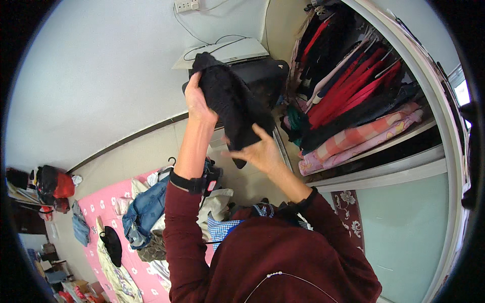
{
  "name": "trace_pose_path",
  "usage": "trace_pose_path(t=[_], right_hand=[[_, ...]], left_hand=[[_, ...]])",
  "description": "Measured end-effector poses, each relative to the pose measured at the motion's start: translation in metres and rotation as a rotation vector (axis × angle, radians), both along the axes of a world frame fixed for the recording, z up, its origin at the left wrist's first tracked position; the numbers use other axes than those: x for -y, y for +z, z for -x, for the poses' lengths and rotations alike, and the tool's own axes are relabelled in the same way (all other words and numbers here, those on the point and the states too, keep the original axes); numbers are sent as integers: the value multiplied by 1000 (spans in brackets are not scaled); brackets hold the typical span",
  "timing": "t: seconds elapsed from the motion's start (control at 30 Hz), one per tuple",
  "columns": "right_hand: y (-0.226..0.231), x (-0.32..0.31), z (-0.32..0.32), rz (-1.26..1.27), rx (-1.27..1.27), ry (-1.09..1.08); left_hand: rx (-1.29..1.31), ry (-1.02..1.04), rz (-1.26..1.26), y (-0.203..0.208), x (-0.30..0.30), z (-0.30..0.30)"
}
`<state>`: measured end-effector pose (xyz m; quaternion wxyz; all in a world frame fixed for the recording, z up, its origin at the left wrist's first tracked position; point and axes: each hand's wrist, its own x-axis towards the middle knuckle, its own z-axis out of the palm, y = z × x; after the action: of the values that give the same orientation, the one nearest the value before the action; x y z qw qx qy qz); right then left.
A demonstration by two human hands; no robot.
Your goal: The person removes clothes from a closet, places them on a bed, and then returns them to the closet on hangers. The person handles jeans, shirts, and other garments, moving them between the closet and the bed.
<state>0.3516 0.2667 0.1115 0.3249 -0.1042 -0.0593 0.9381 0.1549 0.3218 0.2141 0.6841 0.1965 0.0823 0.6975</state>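
Observation:
A dark, black piece of clothing (222, 91) hangs lengthwise in front of me, its exact kind unclear. My left hand (201, 103) grips its left edge near the upper end, thumb along the side and the other fingers hidden behind the fabric. Close to the lower end is my right hand (260, 151), with thumb and fingers spread apart against the cloth. The garment's narrow lower tip pokes out below those fingers.
An open wardrobe (348, 81) with hanging clothes and folded pink blankets (364, 136) stands right, beside a pale green sliding door (409, 232). Behind the garment sits a black case (268, 76) by the wall. Lower left, jeans (146, 207) and other clothes lie on a pink mat (93, 207).

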Motion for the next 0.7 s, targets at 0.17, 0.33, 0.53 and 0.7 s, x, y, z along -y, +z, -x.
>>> trace_pose_path(t=[0.17,0.33,0.53,0.7], right_hand=[[49,-34,-35,112,-185,-297],[58,-44,-41,-167,-161,-475],[66,-48,-34,-169,-102,-452],[64,-55,-44,-172,-35,-502]], left_hand=[[139,97,-15,-12,29,13],[60,150,190,-57,35,18],[-1475,141,364,-55,59,42],[-1571,1492,-121,73,94,48]])
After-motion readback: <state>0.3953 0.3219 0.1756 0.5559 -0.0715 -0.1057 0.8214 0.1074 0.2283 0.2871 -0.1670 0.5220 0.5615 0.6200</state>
